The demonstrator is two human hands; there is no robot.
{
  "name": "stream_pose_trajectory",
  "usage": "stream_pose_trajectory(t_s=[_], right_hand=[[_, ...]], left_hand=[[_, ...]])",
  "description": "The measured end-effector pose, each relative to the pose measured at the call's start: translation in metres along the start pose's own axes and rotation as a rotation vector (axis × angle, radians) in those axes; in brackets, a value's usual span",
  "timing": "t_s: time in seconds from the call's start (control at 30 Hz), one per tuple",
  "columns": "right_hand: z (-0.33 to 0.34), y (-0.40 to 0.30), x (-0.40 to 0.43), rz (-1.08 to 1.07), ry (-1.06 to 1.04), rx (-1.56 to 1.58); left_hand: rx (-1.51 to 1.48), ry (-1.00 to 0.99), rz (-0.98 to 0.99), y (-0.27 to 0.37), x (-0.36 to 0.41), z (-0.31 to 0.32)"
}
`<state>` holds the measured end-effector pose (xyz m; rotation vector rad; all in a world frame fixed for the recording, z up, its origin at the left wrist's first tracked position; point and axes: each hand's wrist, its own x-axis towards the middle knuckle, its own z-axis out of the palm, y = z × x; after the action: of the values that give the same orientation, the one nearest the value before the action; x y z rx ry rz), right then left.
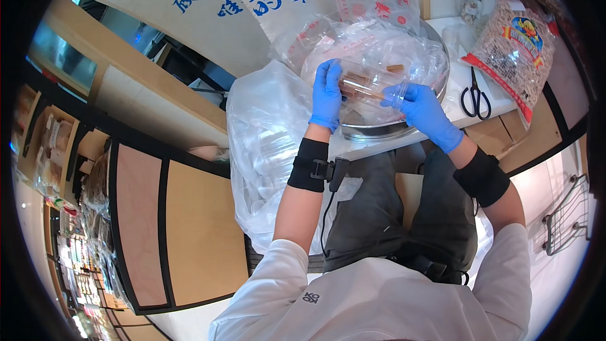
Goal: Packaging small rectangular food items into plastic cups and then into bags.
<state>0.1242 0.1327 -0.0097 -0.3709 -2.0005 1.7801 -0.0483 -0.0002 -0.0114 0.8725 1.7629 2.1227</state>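
Note:
A transparent plastic jar (363,86) lies tilted across my two blue-gloved hands, with brown stick-like pieces inside it. My left hand (326,92) grips its left end. At the ringed right end, my right hand (421,106) has its fingers around or just inside the mouth; the see-through wall hides which. Below the jar stands a wide round metal basin (378,131) heaped with crumpled plastic bags (360,38), some with red print. A short brown piece (395,68) shows just above the jar, among the bags.
Black-handled scissors (475,99) lie on the white tabletop (497,110) to the right. Beside them is a large printed bag of small pale pieces (511,47). A big translucent bag of plastic containers (265,151) stands left of my legs. Wooden cabinets (201,227) are further left.

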Motion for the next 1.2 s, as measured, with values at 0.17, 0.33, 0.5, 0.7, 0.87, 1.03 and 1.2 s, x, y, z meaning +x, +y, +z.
stream_pose_trajectory(t_s=[0.17,0.33,0.5,0.7,0.87,1.03,1.2], right_hand=[[0.006,0.0,0.001,-0.101,0.004,-0.08],[0.014,-0.001,-0.007,-0.179,0.116,-0.019],[0.014,0.006,-0.006,-0.049,0.183,-0.014],[0.026,0.012,-0.005,-0.223,0.273,0.015],[0.015,-0.004,-0.007,-0.215,0.07,-0.275],[0.001,-0.007,-0.001,-0.239,-0.147,-0.324],[-0.002,-0.014,-0.002,-0.34,-0.251,-0.491]], left_hand=[[0.027,-0.041,-0.058,0.008,-0.005,0.005],[0.026,-0.046,-0.089,0.01,-0.005,0.004],[0.025,-0.046,-0.113,0.011,-0.005,0.003],[0.022,-0.096,-0.124,0.015,-0.006,0.006],[0.052,-0.162,-0.128,0.014,-0.006,0.003],[0.061,-0.149,-0.175,0.014,-0.006,0.004],[0.064,-0.137,-0.143,0.012,-0.005,0.004]])
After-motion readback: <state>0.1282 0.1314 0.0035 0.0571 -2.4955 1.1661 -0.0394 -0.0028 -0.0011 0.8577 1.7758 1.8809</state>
